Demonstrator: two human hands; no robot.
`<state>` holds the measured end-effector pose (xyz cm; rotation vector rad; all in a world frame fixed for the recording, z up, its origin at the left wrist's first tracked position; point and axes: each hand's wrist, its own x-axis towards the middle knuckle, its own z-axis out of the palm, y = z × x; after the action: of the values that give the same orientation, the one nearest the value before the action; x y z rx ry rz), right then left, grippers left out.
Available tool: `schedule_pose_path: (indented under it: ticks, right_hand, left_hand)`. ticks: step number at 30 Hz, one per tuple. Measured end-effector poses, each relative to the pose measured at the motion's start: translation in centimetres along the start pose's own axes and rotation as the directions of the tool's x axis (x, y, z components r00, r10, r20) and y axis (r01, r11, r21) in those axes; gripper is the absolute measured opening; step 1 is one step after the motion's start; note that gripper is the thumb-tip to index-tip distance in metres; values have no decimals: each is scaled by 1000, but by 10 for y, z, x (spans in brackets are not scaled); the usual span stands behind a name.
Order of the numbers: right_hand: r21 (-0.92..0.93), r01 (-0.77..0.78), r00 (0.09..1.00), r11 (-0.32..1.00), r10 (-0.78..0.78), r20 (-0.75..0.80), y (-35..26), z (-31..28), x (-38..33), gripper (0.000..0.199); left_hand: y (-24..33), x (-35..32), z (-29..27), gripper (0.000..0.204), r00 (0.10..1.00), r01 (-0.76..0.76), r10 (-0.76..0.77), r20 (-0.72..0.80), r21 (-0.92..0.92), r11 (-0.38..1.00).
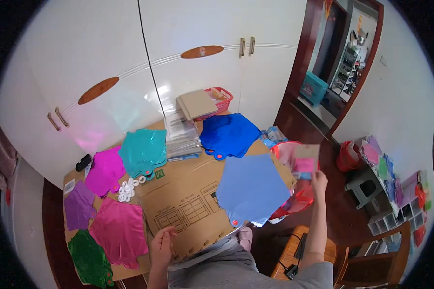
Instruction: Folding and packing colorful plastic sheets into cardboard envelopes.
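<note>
My right hand (318,182) is raised over the right side and pinches a flat clear packet (305,162) with a brown card top and pink contents. My left hand (162,245) hovers low over the flattened cardboard sheet (188,192), fingers curled, holding nothing. Stacks of foil star balloons lie on the cardboard: light blue (250,188), dark blue (230,135), teal (142,151), magenta (104,170), purple (78,205), pink (120,231) and green (90,260). The light blue stack is nearest my right hand, below and to its left.
A pile of clear packets (182,138) and a red basket (218,101) with brown cards sit by the white wardrobe doors (130,58). White plastic rings (128,189) lie by the teal stack. A red bag (294,192), a wooden stool (299,250), a red bucket (346,155) and shelves (395,192) stand right.
</note>
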<state>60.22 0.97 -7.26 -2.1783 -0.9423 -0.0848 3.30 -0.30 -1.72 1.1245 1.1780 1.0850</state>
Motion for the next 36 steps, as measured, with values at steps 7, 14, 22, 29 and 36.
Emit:
schedule_pose_path:
  ticks: [7,14,22,29,36]
  right_hand:
    - [-386,-10,853,922,210,478,152,118,-21,30]
    - [-188,93,993,978,-78,85,73,61,-37,38]
    - [572,489,852,658,-502,-152,-154,14,-157,27]
    - [848,485,94,215,-976,194,-313,33,-308,32]
    - [929,370,-245,21,-962,120,-403,78,-395,30]
  left_hand:
    - [-13,-10,-5,29,1000,9,-11,-20,-97,995]
    - [-1,-65,-48,27,940,-256,149,308,343,904]
    - [-111,-145,-162,23,933,321,-202,-298,435,841]
    - [-367,-182,-277,23,587,521,-232,-776,142,842]
    - [-442,-179,-272,34,476,878,-383,-792,409,248]
